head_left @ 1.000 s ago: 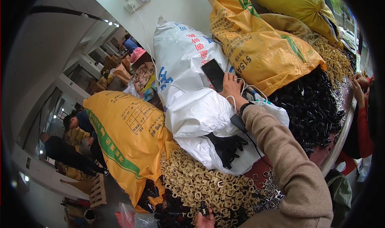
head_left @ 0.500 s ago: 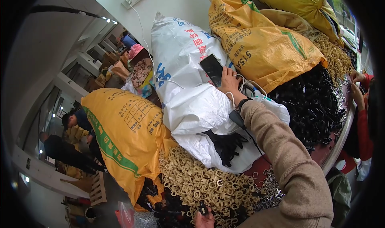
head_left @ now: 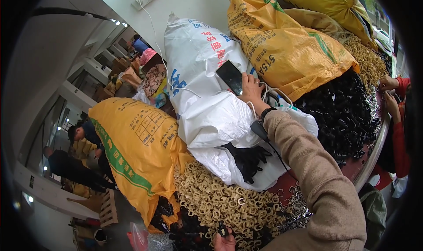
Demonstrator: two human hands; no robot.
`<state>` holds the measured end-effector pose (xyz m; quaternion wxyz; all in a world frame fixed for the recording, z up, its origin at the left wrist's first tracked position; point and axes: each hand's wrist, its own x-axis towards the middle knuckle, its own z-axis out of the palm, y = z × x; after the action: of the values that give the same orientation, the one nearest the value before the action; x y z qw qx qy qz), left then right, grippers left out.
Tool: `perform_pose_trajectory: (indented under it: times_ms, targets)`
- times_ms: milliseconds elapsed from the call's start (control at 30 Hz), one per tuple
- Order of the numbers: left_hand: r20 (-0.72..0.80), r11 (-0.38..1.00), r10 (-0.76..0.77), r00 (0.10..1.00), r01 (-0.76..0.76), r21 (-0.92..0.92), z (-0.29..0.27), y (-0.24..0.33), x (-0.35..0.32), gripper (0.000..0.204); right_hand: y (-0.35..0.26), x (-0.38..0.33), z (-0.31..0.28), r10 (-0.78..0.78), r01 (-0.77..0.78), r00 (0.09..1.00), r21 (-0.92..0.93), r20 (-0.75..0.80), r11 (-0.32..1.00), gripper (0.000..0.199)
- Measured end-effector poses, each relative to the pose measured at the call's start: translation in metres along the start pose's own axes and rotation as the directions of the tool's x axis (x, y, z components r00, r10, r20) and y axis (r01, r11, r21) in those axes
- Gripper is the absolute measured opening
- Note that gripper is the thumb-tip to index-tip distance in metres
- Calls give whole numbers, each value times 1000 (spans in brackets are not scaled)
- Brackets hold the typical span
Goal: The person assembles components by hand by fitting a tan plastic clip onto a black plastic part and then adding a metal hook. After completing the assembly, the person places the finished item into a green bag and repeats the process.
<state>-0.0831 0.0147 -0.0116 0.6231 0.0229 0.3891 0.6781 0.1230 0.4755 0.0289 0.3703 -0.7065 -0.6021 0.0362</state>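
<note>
Little has shifted since the earlier frame: right hand remains laid flat, fingers loosely spread, on the black phone atop the white sack, only settling slightly. Nearest, at the bottom edge, the left hand pinches a small black part over the heap of tan clips. Farther right lie black parts and yellow sacks; judging by the large heaps, most sorting looks undone.

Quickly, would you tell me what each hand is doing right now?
Left hand: closed on a small black part.
Right hand: open, fingers resting on the phone.
</note>
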Motion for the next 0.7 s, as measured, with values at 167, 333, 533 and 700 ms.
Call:
perform_pose_trajectory:
  times_ms: [167,333,533,700]
  targets:
    - [86,998,-40,995,44,-45,2,1,-1,21,1,0,0,34,-34,999,1,16,999,94]
    - [72,999,-35,997,36,-23,8,3,-3,22,0,-1,-4,60,-61,997,22,41,998,93]
    - [142,998,-40,989,47,-46,3,1,1,23,-1,-1,-6,121,-120,993,53,-17,991,99]
    - [58,999,-1,998,3,-44,3,0,0,23,-3,-2,-9,154,-152,987,54,-43,987,102]
